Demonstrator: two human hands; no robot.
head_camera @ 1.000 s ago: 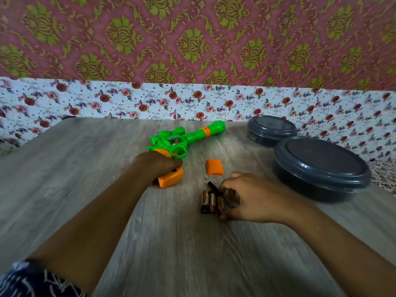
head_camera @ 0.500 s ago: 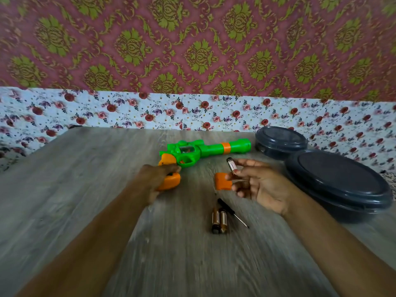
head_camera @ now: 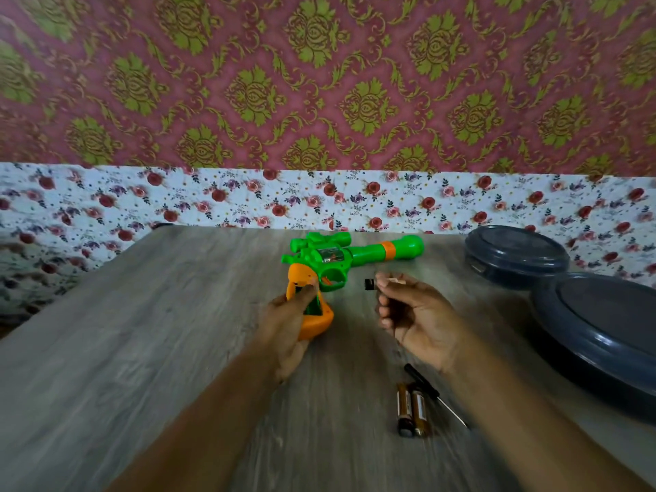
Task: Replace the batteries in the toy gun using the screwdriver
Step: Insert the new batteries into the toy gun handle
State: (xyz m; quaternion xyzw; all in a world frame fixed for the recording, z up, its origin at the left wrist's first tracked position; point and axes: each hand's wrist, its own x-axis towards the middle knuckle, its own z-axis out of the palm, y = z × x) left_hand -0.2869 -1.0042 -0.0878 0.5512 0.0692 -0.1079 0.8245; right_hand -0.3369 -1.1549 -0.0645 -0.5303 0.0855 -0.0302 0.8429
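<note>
Fingers of the left hand (head_camera: 284, 321) curl around the orange grip of the toy gun (head_camera: 340, 261), holding it from the near side, with the thumb laid at the open battery compartment in the grip. The gun sits at the middle of the far half of the wooden table (head_camera: 142, 349); whether it rests on the surface or is lifted slightly cannot be told. Its long axis runs left to right, roughly parallel to the table's far edge, with the green barrel and its orange ring pointing to the right, toward the lidded containers, and the grip angling down toward the person.

Just right of the grip and apart from it, the right hand (head_camera: 415, 314) hovers palm up above the table and pinches a single battery (head_camera: 371, 284) between thumb and forefinger. The battery lies nearly level, its dark end pointing left toward the gun's trigger guard. The other fingers are loosely curled.

Nearer the person, two batteries (head_camera: 411, 410) lie side by side on the table, touching, with their long axes running toward and away from the camera. The screwdriver (head_camera: 436, 395) lies just beside them on the right, slanted, its black handle at the far end and its thin metal shaft pointing near and right.

Two dark grey lidded containers (head_camera: 603, 335) stand at the right edge, one behind the other.
</note>
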